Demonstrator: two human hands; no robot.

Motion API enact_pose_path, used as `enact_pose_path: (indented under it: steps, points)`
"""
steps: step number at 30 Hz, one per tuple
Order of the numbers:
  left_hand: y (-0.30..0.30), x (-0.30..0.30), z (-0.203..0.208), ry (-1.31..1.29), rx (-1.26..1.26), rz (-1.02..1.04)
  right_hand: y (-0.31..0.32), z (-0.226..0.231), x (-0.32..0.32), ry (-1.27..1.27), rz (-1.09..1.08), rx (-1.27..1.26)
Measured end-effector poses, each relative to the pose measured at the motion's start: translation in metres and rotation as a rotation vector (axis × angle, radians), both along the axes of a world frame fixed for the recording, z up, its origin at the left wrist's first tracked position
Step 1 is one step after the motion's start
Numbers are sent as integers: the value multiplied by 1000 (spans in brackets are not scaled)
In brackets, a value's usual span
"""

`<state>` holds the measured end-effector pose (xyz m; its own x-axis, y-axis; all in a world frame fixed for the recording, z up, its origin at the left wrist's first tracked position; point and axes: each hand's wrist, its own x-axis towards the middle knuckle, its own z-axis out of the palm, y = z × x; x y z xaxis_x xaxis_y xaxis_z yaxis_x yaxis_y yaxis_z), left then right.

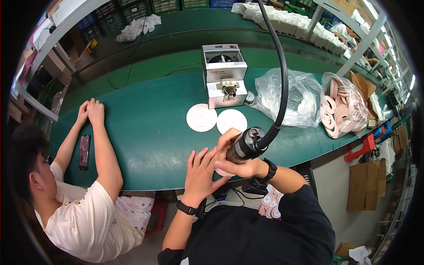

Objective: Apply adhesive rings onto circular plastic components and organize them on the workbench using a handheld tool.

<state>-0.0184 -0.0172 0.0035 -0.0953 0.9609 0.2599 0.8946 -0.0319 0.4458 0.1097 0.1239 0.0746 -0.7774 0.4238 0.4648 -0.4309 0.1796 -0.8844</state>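
My right hand [236,161] is wrapped round a black electric screwdriver [244,146], held upright near the front edge of the green table. From its top a thick black cable [282,66] runs upward. My left hand [201,173] lies beside it with fingers stretched out, at the rim of a pale disc [225,172] mostly hidden under my hands. Beyond them lie two flat white discs, a left one [202,117] and a right one [232,122]. The screwdriver's tip is hidden by my right hand.
A silver machine [225,79] stands behind the discs. To its right are a clear bag [287,97] and a bag of pink rings [342,108]. At left a co-worker [88,212] rests both arms on the table [150,145] around a phone [84,152]. Pink-and-white discs [271,203] lie near my lap.
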Motion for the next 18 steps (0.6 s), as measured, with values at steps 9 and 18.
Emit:
enact_pose_path:
  steps: [9,18]
  points:
    - [1,1,-2,-51,48,16,-7,2,0,-41,-4,-165]
    - [1,0,-4,-55,42,18,-6,5,-5,-25,-4,37]
